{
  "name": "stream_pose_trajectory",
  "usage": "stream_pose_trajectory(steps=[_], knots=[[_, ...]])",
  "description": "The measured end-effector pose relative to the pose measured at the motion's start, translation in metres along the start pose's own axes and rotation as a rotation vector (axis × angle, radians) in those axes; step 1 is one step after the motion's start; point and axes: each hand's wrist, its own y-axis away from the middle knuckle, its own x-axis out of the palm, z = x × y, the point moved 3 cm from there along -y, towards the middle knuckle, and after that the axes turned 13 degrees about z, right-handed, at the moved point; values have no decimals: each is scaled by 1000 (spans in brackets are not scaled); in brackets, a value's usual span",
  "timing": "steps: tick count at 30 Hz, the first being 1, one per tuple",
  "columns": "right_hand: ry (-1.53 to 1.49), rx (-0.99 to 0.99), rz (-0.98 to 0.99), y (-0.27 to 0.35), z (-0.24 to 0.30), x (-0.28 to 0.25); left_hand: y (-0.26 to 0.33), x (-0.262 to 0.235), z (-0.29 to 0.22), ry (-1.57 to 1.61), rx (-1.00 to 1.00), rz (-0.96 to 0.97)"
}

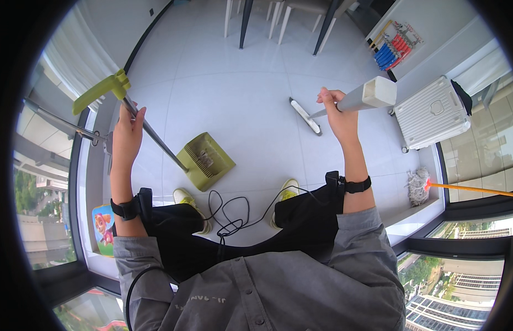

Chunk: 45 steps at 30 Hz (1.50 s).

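My left hand [129,124] is closed around the metal pole of a long-handled dustpan [224,164], just below its olive-green top grip. The green pan rests on the floor in front of my left foot, with a row of comb teeth and some greyish debris inside. On the right, my right hand [340,110] grips the grey handle of a floor squeegee [305,115]. Its thick white handle end points up to the right. The narrow white head with a dark edge lies on the floor, to the right of the dustpan and apart from it.
Black cable [234,225] loops lie between my shoes. A silver suitcase [430,114] stands at the right, with a mop [418,187] near the window ledge. Chairs [305,6] are at the far side. Red and blue pipes [394,52] show by the right wall.
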Motion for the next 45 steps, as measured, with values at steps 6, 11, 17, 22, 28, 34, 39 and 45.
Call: stream_pose_trajectory(steps=[6,11,17,22,28,34,39,45], knots=[[15,142,-31,-4,-31,-11,-1,-1,-6,14,-26,16],[74,296,73,9,-6,3,-1,2,-5,10,-41,20],[-248,96,115,21,26,17,0,-1,-7,45,-15,34],[-744,-114,62,26,28,16,-5,8,-6,159,24,39],[-1022,-185,212,24,22,17,-1,4,-6,144,22,24],[-1097,-118,129,26,17,8,1,2,-4,112,-39,42],[-1101,-121,62,25,17,1,2,0,-6,88,-45,26],[-1071,-73,-52,17,9,-15,-1,2,-3,18,-34,-7]])
